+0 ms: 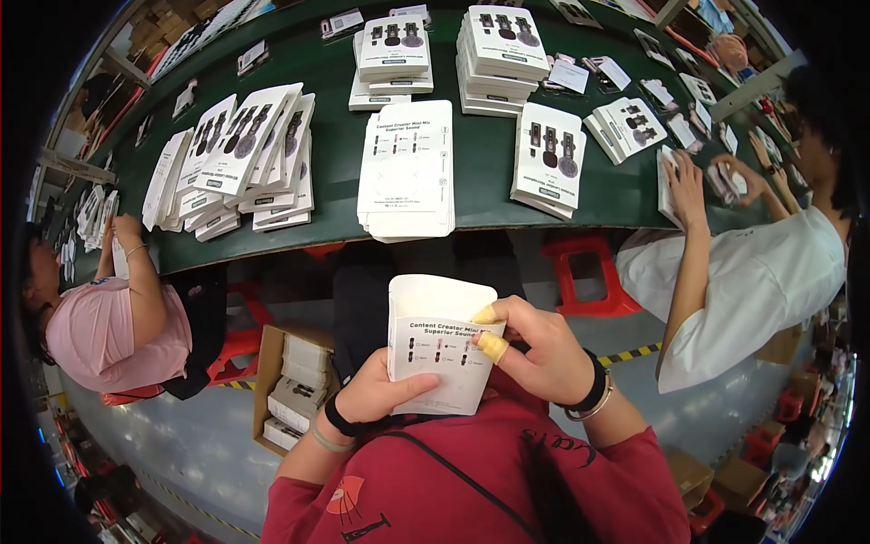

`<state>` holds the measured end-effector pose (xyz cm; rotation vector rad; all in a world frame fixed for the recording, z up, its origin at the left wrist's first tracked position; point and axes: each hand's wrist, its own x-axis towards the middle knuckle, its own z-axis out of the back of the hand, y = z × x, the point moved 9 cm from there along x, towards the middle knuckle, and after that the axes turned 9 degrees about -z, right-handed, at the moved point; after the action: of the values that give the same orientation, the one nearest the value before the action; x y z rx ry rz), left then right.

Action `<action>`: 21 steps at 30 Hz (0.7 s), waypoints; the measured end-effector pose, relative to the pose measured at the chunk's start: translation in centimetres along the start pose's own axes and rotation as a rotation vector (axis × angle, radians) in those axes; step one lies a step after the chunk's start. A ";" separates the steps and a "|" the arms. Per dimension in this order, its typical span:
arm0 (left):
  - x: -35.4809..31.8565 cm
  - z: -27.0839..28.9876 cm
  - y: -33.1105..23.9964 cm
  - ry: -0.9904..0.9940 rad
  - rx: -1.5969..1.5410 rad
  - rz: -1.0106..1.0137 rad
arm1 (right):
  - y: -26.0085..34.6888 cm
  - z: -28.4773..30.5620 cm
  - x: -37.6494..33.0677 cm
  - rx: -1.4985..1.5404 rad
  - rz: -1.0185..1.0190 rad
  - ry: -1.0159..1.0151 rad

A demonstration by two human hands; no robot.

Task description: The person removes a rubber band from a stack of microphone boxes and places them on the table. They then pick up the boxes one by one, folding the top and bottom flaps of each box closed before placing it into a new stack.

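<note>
A white printed cardboard box with its top flap raised is held over my lap. My left hand grips its lower left side, thumb across the front. At the upper right edge, the thumb and forefinger of my right hand pinch the box's rim. Yellow tape wraps both of those fingertips. Straight ahead on the table's near edge lies a stack of flat white boxes, back sides up. Whether anything is inside the held box is hidden.
The green table carries more box piles: one leaning pile at left, others behind and right. Small packaged parts lie scattered. A carton of boxes stands on the floor at left. Co-workers sit both sides, near red stools.
</note>
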<state>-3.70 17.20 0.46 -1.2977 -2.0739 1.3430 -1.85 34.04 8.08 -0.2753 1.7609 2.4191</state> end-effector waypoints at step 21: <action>-0.2 0.2 -6.5 -0.213 0.716 -0.640 | -3.3 -2.2 1.5 0.974 -0.247 0.340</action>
<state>-6.98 16.06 5.94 -0.1798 -1.6344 1.6900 -2.45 32.98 4.02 -0.7268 2.5929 1.1772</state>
